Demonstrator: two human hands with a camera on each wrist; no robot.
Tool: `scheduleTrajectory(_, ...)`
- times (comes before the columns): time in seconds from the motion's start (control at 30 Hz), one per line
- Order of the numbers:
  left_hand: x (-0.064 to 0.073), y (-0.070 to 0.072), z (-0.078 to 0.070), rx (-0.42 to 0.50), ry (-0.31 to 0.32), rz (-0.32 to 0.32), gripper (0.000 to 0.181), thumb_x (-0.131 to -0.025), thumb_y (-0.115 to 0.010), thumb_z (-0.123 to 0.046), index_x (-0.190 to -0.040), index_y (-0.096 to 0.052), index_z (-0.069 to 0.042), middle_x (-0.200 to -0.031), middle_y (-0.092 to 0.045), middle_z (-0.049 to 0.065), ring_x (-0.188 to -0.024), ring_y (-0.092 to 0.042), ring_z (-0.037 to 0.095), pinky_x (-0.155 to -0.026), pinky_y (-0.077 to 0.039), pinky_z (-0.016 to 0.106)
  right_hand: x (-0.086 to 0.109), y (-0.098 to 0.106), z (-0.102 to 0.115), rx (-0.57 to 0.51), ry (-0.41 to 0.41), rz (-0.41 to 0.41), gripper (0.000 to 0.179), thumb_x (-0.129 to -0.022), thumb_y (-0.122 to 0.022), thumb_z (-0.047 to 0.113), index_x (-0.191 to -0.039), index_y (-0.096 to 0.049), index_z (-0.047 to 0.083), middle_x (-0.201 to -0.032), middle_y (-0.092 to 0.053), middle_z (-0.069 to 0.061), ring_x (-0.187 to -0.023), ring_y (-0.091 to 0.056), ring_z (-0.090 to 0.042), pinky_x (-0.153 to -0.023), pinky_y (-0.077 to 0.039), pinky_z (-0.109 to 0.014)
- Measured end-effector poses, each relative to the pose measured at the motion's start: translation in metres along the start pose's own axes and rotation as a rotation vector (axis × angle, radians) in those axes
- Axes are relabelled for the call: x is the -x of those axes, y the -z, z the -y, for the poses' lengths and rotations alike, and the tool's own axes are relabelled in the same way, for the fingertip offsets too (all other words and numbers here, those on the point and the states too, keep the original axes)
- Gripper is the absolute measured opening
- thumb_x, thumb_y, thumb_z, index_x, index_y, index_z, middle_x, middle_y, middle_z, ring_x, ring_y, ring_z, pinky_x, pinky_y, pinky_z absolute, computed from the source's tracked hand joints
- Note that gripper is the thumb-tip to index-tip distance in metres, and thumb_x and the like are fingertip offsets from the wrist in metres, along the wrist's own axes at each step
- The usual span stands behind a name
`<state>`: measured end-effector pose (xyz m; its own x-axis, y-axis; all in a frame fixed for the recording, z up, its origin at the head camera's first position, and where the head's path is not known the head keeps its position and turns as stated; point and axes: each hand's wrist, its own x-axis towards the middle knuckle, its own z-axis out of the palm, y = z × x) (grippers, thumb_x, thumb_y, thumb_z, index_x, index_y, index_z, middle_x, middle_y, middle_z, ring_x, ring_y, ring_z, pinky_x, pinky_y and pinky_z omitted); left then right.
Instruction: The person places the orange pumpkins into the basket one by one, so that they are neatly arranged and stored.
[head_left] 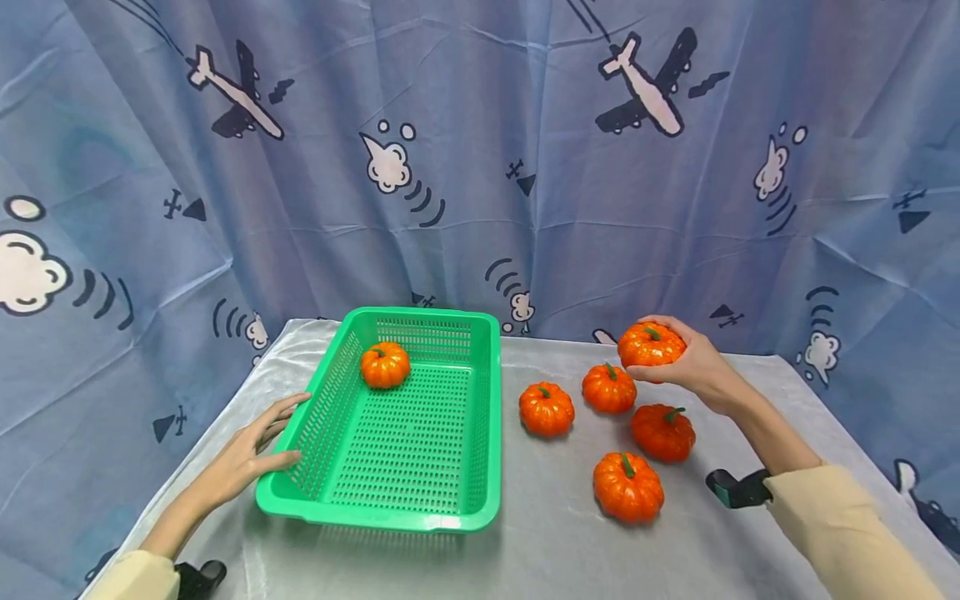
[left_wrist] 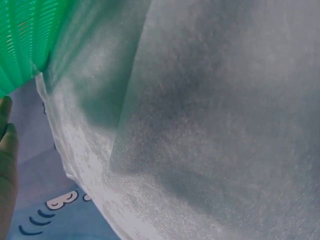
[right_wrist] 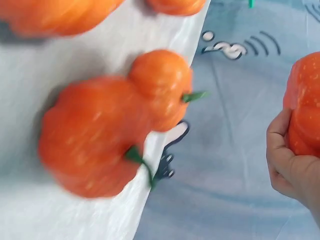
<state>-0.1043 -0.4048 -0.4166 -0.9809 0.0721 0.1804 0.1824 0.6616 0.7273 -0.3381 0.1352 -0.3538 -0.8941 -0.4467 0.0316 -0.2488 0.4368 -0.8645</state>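
Note:
My right hand (head_left: 701,364) grips a small orange pumpkin (head_left: 647,343), thumb below and fingers over its far side, above the table. In the right wrist view the held pumpkin (right_wrist: 306,102) shows at the right edge. My left hand (head_left: 238,454) rests at the left rim of a green plastic basket (head_left: 491,417), its fingers and thumb extended onto the edge. One orange pumpkin (head_left: 386,365) sits inside the basket at the far left corner. Right of the basket, several more stand on the table, among them a pumpkin (head_left: 546,409) nearest the basket and a pumpkin (head_left: 628,488) nearest me.
A pale, shiny cloth covers the table (head_left: 555,550). Behind it hangs a blue curtain (head_left: 465,167) printed with airplanes and clouds. A darker pumpkin (head_left: 663,433) and another pumpkin (head_left: 608,388) stand just under and beside my right hand.

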Motion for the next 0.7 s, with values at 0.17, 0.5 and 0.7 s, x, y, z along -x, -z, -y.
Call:
scheduleTrajectory(0.17, 0.000, -0.001, 0.000, 0.005, 0.006, 0.004, 0.070, -0.090, -0.064, -0.016, -0.151, -0.029, -0.018, -0.138, -0.042, 0.029, -0.122, -0.046, 0.049, -0.091, -0.038, 0.067, -0.013, -0.017, 0.024, -0.059, 0.029, 0.038, 0.068, -0.082, -0.076, 0.018, -0.138, -0.038, 0.008, -0.123, -0.047, -0.018, -0.103, -0.049, -0.031, -0.076, -0.052, -0.030)
scheduleTrajectory(0.5, 0.001, 0.000, -0.001, 0.011, 0.037, 0.018, 0.070, -0.091, -0.062, -0.017, -0.152, -0.027, -0.019, -0.135, -0.046, 0.026, -0.118, -0.052, 0.043, -0.090, -0.044, 0.056, -0.049, -0.065, 0.076, -0.185, 0.122, 0.119, 0.066, -0.077, -0.079, 0.008, -0.133, -0.045, 0.009, -0.115, -0.051, -0.016, -0.096, -0.052, -0.028, -0.072, -0.052, -0.030)
scheduleTrajectory(0.7, 0.000, -0.001, -0.001, -0.003, 0.052, 0.022, 0.070, -0.091, -0.062, -0.018, -0.152, -0.027, -0.020, -0.135, -0.048, 0.023, -0.116, -0.054, 0.038, -0.089, -0.047, 0.047, -0.067, -0.090, 0.097, -0.261, 0.155, 0.152, 0.064, -0.074, -0.079, 0.004, -0.130, -0.047, 0.008, -0.114, -0.053, -0.013, -0.096, -0.053, -0.027, -0.073, -0.053, -0.030)
